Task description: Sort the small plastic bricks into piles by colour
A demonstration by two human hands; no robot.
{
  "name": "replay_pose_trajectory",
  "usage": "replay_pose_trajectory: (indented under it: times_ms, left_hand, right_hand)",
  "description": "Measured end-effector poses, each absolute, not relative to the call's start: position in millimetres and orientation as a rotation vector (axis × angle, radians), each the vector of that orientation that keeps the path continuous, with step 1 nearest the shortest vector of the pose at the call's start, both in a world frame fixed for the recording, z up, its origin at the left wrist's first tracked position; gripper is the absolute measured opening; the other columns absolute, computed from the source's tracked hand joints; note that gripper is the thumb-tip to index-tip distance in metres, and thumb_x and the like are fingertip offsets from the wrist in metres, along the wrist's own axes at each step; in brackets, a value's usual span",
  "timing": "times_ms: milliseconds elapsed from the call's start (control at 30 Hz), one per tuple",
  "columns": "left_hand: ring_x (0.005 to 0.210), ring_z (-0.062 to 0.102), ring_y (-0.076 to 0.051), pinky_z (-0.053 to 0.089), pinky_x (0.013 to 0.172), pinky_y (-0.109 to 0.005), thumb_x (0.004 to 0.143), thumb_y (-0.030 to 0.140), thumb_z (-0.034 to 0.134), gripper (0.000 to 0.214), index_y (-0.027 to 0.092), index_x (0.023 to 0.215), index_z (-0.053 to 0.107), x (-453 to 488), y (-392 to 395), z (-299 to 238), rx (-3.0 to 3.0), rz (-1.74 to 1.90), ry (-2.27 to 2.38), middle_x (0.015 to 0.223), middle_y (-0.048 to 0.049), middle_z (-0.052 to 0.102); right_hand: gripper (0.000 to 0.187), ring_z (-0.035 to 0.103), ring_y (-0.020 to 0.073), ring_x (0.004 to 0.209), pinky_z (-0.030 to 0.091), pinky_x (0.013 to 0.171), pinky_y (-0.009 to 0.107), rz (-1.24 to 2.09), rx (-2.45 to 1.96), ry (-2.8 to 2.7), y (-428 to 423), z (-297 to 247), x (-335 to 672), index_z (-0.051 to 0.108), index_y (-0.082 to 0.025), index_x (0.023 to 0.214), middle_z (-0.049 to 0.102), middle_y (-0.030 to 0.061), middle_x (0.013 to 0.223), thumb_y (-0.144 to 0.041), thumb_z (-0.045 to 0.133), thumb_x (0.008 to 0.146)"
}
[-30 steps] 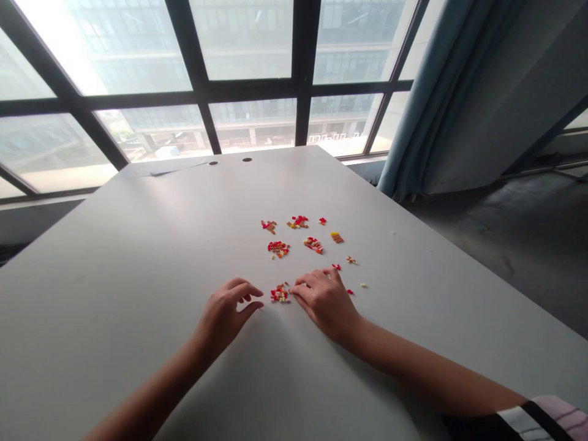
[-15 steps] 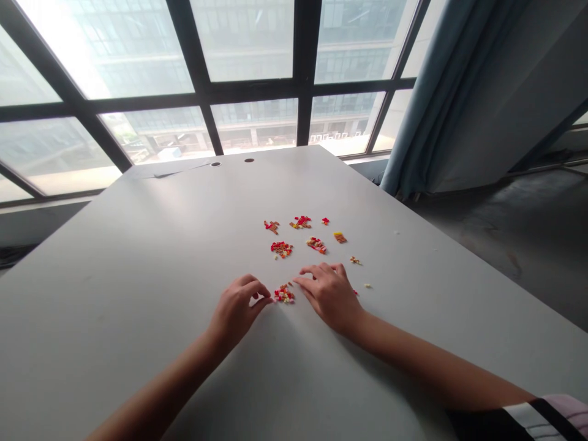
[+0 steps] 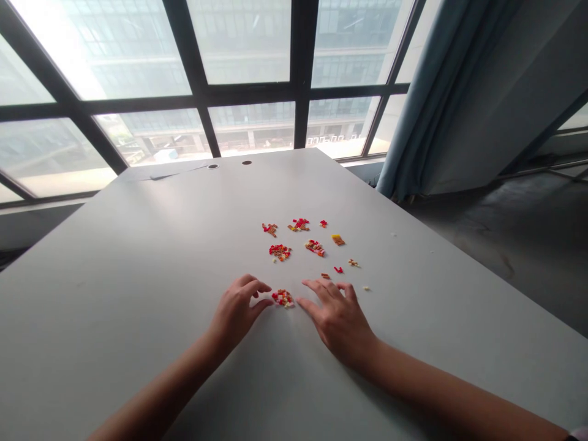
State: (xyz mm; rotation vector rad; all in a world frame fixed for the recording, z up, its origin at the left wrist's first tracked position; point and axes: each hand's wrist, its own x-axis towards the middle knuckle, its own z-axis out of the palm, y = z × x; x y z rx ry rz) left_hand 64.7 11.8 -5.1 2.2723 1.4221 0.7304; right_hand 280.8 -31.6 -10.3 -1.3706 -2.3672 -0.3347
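Note:
A small pile of red, orange and cream pieces point(image 3: 283, 299) lies on the grey table point(image 3: 138, 257) between my two hands. My left hand point(image 3: 236, 311) rests left of the pile, fingers curled and apart, thumb tip close to the pile, holding nothing. My right hand point(image 3: 337, 315) lies flat to the pile's right with its fingers spread, its index finger just short of the pieces. Further back sit several more small heaps: one point(image 3: 279, 251) straight behind the pile, another point(image 3: 314, 247) to its right, and others point(image 3: 299, 225) beyond them.
Loose single pieces point(image 3: 339, 269) lie just beyond my right fingers, and an orange striped piece point(image 3: 338, 240) sits further back. The table's right edge point(image 3: 459, 245) drops to a dark floor. A blue curtain point(image 3: 441, 92) hangs at the right; windows stand behind the table.
My right hand has slid back toward me and to the right, uncovering two small pieces near its fingertips. My left hand moved slightly right, closer to the pile.

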Motion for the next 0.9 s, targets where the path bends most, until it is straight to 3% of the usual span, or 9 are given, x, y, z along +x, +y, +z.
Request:
replay_pose_trajectory:
  times_ms: [500,733,900]
  left_hand:
    - [0.070,0.063,-0.013,0.051,0.070,-0.025,0.083,0.023,0.061,0.012,0.020,0.091,0.069,72.5,7.2,-10.6,2.260,0.786,1.275,0.085,-0.0027,0.065]
    - [0.073,0.064,-0.015,0.055,0.074,-0.031,0.067,0.023,0.076,0.046,0.018,0.111,0.062,65.9,12.8,-13.4,2.196,0.706,1.290,0.103,-0.0072,0.059]
    - [0.073,0.066,-0.014,0.056,0.076,-0.032,0.068,0.018,0.075,0.039,0.018,0.105,0.065,78.0,22.6,-8.7,2.165,0.601,1.201,0.101,-0.0062,0.057]
  right_hand:
    - [0.031,0.051,0.0233,0.108,0.026,0.084,0.039,-0.373,-1.419,-2.324,-50.1,-9.9,279.4,0.065,-0.024,0.112,0.063,0.0073,0.122,-0.015,0.052,0.085]
    - [0.023,0.061,0.0203,0.088,0.037,0.076,0.033,-0.068,-1.597,-2.158,-25.1,6.6,339.1,0.066,-0.022,0.107,0.070,0.0058,0.096,-0.024,0.059,0.086]
    - [0.028,0.062,0.0200,0.085,0.037,0.075,0.033,0.069,-1.616,-2.255,-20.0,4.7,347.7,0.067,-0.028,0.105,0.070,0.0038,0.096,-0.032,0.070,0.078]
